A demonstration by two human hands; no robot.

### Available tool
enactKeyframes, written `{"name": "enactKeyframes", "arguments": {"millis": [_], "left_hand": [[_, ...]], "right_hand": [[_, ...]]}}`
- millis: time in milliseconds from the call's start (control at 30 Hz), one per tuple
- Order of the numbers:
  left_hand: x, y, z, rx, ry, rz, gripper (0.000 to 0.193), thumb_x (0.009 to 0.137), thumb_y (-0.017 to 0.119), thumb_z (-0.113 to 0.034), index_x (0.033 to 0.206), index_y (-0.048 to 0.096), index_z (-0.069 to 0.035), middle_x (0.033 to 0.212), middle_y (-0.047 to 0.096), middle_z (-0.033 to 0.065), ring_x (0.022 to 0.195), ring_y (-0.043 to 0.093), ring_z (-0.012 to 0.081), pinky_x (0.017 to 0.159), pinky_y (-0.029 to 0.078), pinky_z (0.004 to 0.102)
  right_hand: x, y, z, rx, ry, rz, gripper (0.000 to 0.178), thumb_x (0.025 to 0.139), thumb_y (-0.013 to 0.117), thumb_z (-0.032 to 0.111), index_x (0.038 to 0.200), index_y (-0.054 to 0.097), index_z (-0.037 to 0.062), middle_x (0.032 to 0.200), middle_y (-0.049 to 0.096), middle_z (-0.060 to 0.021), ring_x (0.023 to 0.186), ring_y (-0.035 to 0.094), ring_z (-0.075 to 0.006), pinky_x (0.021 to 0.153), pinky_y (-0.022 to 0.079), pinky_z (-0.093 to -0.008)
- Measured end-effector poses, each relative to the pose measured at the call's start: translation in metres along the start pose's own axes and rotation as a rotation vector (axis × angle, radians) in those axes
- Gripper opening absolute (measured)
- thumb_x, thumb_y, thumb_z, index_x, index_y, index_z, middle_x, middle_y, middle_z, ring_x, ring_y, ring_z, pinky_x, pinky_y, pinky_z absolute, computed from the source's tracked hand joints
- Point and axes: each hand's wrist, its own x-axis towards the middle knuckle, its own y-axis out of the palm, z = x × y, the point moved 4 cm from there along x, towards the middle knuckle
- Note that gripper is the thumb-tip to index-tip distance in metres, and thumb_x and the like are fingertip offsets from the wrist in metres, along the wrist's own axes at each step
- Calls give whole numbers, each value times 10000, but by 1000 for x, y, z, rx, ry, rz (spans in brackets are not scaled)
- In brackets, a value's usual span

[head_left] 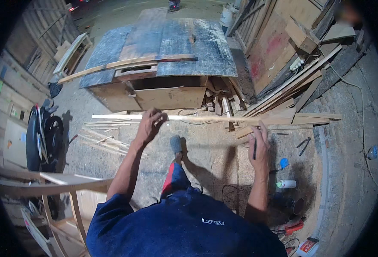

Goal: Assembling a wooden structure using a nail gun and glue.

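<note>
A long, thin wooden strip (197, 118) lies crosswise in front of me, held up over the floor. My left hand (153, 122) is closed around it left of its middle, and its pale end juts out past the hand. My right hand (260, 143) is just below the strip's right part, with a slim dark pencil-like stick (254, 150) held between thumb and fingers. Its fingertips are close to the strip; I cannot tell whether they touch it.
Ahead stands a large worn workbench (214, 47) with a long batten (129, 63) on top. Thin offcuts (107, 139) litter the floor at left, boards (283, 96) lean at right. Pliers (303, 146), a blue tape measure (284, 163) and a spray can (286, 184) lie right. A wooden frame (69, 187) stands left.
</note>
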Motion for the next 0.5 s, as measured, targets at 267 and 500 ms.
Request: {"name": "enactKeyframes", "arguments": {"millis": [267,500], "left_hand": [[285,65,190,44,75,-40,101,870,647,-86,945,678,-27,914,616,178,842,610,369,704,469,445],[432,168,316,108,-43,125,237,891,657,-204,1045,687,-27,956,627,190,880,616,377,779,488,425]], "right_hand": [[110,56,-96,-208,215,141,318,1019,492,201,1235,586,-13,1333,494,-288,1227,489,-468,1041,406,-488],[189,73,-179,-193,385,236,345,1017,483,230,1210,582,-38,1271,521,-306,1208,497,-461,1048,398,-483]]}}
